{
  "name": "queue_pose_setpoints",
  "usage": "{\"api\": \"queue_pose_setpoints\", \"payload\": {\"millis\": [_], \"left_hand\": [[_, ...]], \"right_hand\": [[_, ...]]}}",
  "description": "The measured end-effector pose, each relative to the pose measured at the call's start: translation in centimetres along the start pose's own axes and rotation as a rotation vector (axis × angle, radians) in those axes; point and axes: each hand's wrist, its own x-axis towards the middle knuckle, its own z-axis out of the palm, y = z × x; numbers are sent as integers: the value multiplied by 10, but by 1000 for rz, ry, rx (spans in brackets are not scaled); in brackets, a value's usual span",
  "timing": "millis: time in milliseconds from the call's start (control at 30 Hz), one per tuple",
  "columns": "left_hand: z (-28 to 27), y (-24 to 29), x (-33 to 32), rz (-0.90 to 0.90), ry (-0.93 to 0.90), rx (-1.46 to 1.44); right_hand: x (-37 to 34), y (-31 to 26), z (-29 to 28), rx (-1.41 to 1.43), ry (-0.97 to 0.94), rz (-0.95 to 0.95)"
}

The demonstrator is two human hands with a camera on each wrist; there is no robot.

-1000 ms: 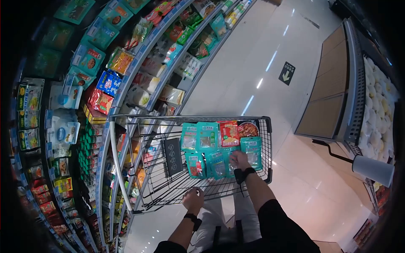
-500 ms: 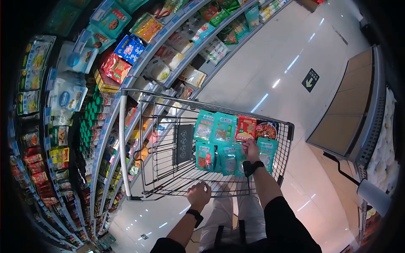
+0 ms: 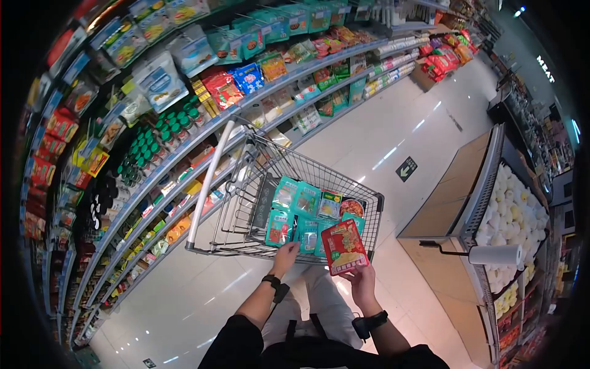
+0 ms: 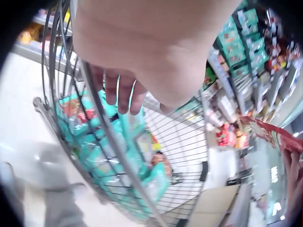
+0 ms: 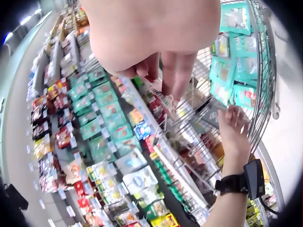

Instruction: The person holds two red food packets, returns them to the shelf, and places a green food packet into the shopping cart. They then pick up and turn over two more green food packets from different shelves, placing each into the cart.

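Right hand (image 3: 363,285) is pinching a flat, glossy red packet (image 3: 344,247) by its bottom edge, holding it tilted over the near right corner of a metal wire cart (image 3: 379,202). Left hand (image 3: 286,256) is reaching over the cart's near edge, fingers loosely extended. Smooth teal plastic pouches (image 3: 286,194) are lying in rows inside, beside a round tub (image 3: 352,208) near the far right corner.

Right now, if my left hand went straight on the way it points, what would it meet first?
Probably the teal packets, which lie ahead of your left hand in the head view. Depth is unclear, though, so the near cart rail might come first.
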Motion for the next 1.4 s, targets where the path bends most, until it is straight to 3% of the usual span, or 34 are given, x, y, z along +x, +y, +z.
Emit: {"api": "queue_pose_setpoints", "payload": {"millis": [33, 67, 133, 167, 233, 267, 333, 367, 467, 533, 700, 767, 867, 933, 1000, 1033, 1100, 1167, 1300, 1400], "left_hand": [[-6, 9, -12, 4, -107, -480], [-14, 14, -33, 23, -85, -496], [-62, 63, -105, 47, -277, -887], [-84, 77, -139, 71, -243, -900], [-118, 88, -207, 207, -137, -1263], [-131, 80, -235, 204, -113, -1282], [-171, 65, -280, 488, 60, -1090], [-196, 73, -311, 407, 143, -1022], [-232, 46, -368, 459, 278, -1114], [-251, 35, -400, 494, 412, -1111], [-286, 11, -461, 436, 638, -1233], [-295, -3, -479, 414, 725, -1207], [-300, -30, -492, 417, 795, -1250], [-299, -54, -491, 343, 776, -1249], [-301, -73, -493, 379, 670, -1143], [-312, -66, -503, 393, 713, -1125], [-330, -49, -519, 230, 832, -1236], [-336, -76, -507, 292, 878, -1212], [-369, -112, -494, 369, 979, -1171], [-420, -118, -492, 399, 1025, -1119]], "right_hand": [[-22, -5, 11, -21, -83, -11], [-44, -7, 25, -35, -110, -23], [-84, -6, 65, 43, -181, -69], [-100, 0, 83, 68, -228, -65], [-133, 7, 122, 57, -328, -33], [-149, 12, 135, 51, -382, 4], [-173, 29, 157, 53, -478, 40], [-182, 38, 168, 18, -515, 47], [-212, 61, 208, -38, -647, 93], [-222, 78, 221, -216, -880, 87], [-253, 112, 272, -436, -1102, 65], [-266, 123, 296, -384, -1090, 177], [-267, 137, 322, -370, -1179, 321], [-263, 164, 335, -412, -1094, 252], [-264, 177, 354, -617, -1064, 285], [-274, 176, 367, -677, -1091, 270], [-291, 170, 395, -733, -1144, 248], [-300, 171, 427, -909, -1222, 285], [-295, 211, 476, -886, -1240, 400], [-280, 245, 518, -809, -1280, 366]]}}
